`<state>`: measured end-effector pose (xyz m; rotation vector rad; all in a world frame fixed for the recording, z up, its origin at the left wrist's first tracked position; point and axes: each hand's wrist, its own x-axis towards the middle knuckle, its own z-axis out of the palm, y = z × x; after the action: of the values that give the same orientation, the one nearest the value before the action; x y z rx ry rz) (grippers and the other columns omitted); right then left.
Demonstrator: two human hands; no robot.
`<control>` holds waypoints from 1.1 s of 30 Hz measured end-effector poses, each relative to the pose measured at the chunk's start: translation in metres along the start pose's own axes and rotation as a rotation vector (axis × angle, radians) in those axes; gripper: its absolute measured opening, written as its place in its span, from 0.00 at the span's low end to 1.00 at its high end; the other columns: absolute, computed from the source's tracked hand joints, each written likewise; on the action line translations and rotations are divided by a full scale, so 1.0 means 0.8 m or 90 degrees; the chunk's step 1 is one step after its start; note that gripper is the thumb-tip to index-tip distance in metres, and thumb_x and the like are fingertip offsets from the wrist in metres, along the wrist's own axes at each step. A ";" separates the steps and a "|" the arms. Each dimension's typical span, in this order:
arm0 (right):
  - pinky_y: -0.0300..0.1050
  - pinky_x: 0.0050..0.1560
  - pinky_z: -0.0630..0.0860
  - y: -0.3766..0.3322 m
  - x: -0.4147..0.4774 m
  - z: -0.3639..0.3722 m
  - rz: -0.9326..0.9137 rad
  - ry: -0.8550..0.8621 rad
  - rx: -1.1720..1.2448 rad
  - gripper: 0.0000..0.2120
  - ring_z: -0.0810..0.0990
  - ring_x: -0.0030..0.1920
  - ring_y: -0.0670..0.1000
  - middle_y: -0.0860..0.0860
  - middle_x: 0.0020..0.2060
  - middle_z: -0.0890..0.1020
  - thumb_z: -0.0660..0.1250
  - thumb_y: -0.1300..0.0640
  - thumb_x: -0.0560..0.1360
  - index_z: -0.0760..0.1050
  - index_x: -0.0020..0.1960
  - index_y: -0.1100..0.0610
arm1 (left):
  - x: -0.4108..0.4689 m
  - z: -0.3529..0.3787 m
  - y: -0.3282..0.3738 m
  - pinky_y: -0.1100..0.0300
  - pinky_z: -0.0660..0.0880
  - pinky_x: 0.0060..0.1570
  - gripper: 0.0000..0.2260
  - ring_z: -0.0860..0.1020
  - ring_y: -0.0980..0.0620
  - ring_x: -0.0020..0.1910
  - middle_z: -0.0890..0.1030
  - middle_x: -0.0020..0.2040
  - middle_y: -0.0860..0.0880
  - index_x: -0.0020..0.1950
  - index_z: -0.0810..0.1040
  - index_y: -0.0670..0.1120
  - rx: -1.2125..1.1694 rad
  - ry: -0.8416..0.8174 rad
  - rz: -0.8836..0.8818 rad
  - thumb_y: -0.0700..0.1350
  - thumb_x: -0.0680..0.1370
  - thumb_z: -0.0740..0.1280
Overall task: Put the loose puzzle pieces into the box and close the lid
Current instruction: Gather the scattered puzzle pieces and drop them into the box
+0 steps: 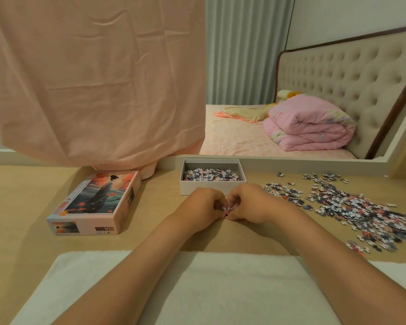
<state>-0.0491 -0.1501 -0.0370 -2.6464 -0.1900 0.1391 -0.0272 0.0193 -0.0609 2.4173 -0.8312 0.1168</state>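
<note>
An open white box (pixel 204 187) stands at the back middle of the tan table, with a layer of puzzle pieces (pixel 211 175) inside. Its printed lid (pixel 96 202) lies to the left, picture side up. A wide scatter of loose puzzle pieces (pixel 352 207) covers the table on the right. Just in front of the box, my left hand (pixel 201 205) and my right hand (pixel 249 202) meet fingertip to fingertip, pinching a small clump of pieces (pixel 227 209) between them, low over the table.
A pink cloth (pixel 92 78) hangs down behind the lid at the left. A white towel (pixel 197 285) lies along the table's near edge under my forearms. Behind the table is a bed with a folded pink quilt (pixel 309 127).
</note>
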 end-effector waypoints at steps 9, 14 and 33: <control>0.54 0.40 0.81 -0.007 0.014 -0.023 0.028 0.042 0.284 0.04 0.81 0.33 0.57 0.64 0.36 0.83 0.72 0.65 0.72 0.81 0.47 0.63 | 0.033 -0.031 -0.013 0.62 0.72 0.38 0.05 0.76 0.57 0.34 0.83 0.38 0.49 0.43 0.81 0.48 -0.151 0.033 -0.041 0.46 0.71 0.75; 0.42 0.36 0.78 -0.020 0.057 -0.057 -0.025 0.209 0.183 0.04 0.82 0.33 0.49 0.51 0.35 0.84 0.73 0.60 0.72 0.84 0.46 0.54 | 0.081 -0.060 -0.021 0.63 0.72 0.35 0.01 0.78 0.57 0.35 0.83 0.38 0.52 0.45 0.81 0.50 -0.123 0.091 -0.027 0.45 0.74 0.72; 0.28 0.39 0.68 -0.024 0.048 -0.039 -0.108 0.171 0.000 0.10 0.75 0.36 0.34 0.37 0.39 0.80 0.69 0.61 0.75 0.85 0.50 0.49 | 0.076 -0.045 -0.063 0.55 0.75 0.50 0.15 0.78 0.51 0.54 0.81 0.55 0.53 0.61 0.80 0.55 0.113 0.092 -0.001 0.43 0.77 0.64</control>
<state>-0.0093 -0.1416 -0.0035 -2.6008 -0.3204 -0.2705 0.0546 0.0382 -0.0402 2.5388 -0.7810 0.3745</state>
